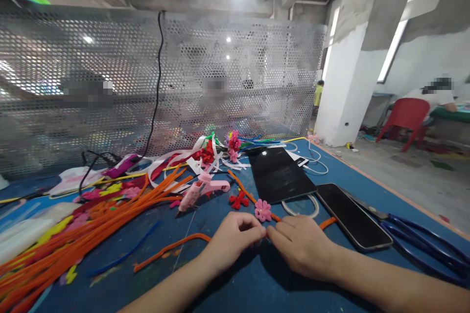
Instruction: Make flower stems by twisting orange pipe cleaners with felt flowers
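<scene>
My left hand (238, 232) is closed in a pinch at the lower middle, and its fingertips meet those of my right hand (299, 242). What lies between the fingertips is too small to name. My right hand is curled, with its knuckles up. Just beyond the hands lie a pink flower (263, 210) and a red flower (239, 200). One orange pipe cleaner (242, 187) runs behind the pink flower toward my right hand; another (172, 249) lies left of my left hand. A pink glue gun (201, 190) rests beyond my left hand.
Many orange pipe cleaners (91, 220) spread over the left of the blue table (147, 288). A black tablet (281, 173), a phone (354, 215) and blue-handled scissors (414, 237) lie right. A perforated metal screen (205, 78) stands behind. A person sits on a red chair (407, 115).
</scene>
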### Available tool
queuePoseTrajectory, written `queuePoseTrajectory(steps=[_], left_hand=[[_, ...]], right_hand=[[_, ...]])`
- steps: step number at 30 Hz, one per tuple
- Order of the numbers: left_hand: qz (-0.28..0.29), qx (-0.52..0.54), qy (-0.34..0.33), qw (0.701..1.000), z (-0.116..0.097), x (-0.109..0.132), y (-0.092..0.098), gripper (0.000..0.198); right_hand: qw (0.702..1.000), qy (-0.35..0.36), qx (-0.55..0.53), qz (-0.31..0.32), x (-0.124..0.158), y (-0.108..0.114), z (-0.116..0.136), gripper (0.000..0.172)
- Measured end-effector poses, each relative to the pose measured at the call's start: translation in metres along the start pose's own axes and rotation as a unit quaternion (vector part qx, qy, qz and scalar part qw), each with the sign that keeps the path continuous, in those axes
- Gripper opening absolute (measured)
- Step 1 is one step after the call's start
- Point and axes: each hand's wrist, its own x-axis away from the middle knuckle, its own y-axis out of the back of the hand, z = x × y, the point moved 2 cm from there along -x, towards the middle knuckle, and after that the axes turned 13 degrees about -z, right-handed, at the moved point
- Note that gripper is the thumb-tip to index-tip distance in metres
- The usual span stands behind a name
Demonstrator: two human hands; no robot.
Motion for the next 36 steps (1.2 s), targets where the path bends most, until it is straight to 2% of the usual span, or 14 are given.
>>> queuePoseTrajectory(steps=[5, 9, 12, 13, 15, 16, 18, 22, 25, 26, 28, 31, 33, 36], left_hand=[[0.010, 0.026, 0.044, 0.999, 0.001, -0.002, 0.001, 0.017], [0.004, -0.001, 0.038, 0.999, 0.004, -0.004, 0.003, 0.020], [0.067, -0.052, -0.004, 0.996, -0.006, -0.005, 0.013, 0.029], [0.100, -0.075, -0.023, 0.992, -0.012, -0.005, 0.019, 0.032], [0.105, -0.152, -0.072, 0.980, -0.025, -0.005, 0.036, 0.034], [0.103, -0.210, -0.105, 0.967, -0.031, -0.004, 0.045, 0.029], [0.120, -0.296, -0.119, 0.940, -0.037, -0.002, 0.062, 0.018], [0.180, -0.379, -0.090, 0.903, -0.028, 0.002, 0.079, 0.019], [0.194, -0.371, -0.104, 0.902, -0.018, -0.001, 0.076, 0.013], [0.191, -0.354, -0.112, 0.909, -0.016, -0.002, 0.073, 0.015], [0.155, -0.273, -0.109, 0.943, -0.015, -0.005, 0.062, 0.016], [0.042, -0.069, -0.050, 0.995, -0.013, -0.004, 0.042, 0.017], [-0.013, 0.015, -0.019, 1.000, -0.011, 0.001, 0.028, 0.021], [-0.055, 0.041, -0.023, 0.997, -0.013, 0.013, 0.012, 0.022]], right_hand=[[0.999, 0.016, 0.015, -0.023, -0.003, 0.005, 0.000, 0.025], [1.000, -0.002, 0.016, -0.016, -0.006, 0.002, 0.000, 0.026], [0.999, -0.033, -0.002, -0.001, -0.006, 0.000, 0.000, 0.027], [0.999, -0.045, -0.011, 0.005, -0.006, -0.001, 0.000, 0.027], [0.997, -0.067, -0.027, 0.021, -0.006, -0.001, 0.000, 0.027], [0.996, -0.077, -0.034, 0.030, -0.005, -0.001, -0.001, 0.027], [0.993, -0.096, -0.045, 0.049, -0.004, -0.002, -0.002, 0.026], [0.988, -0.127, -0.064, 0.063, -0.005, -0.004, -0.003, 0.023], [0.983, -0.142, -0.084, 0.078, -0.005, -0.005, -0.005, 0.022], [0.982, -0.147, -0.092, 0.082, -0.005, -0.005, -0.006, 0.022], [0.978, -0.158, -0.120, 0.072, -0.005, -0.004, -0.007, 0.021], [0.961, -0.197, -0.194, 0.022, -0.007, 0.000, -0.005, 0.020], [0.937, -0.244, -0.250, 0.009, -0.011, 0.003, -0.002, 0.019], [0.897, -0.316, -0.308, 0.023, -0.018, 0.006, 0.004, 0.019]])
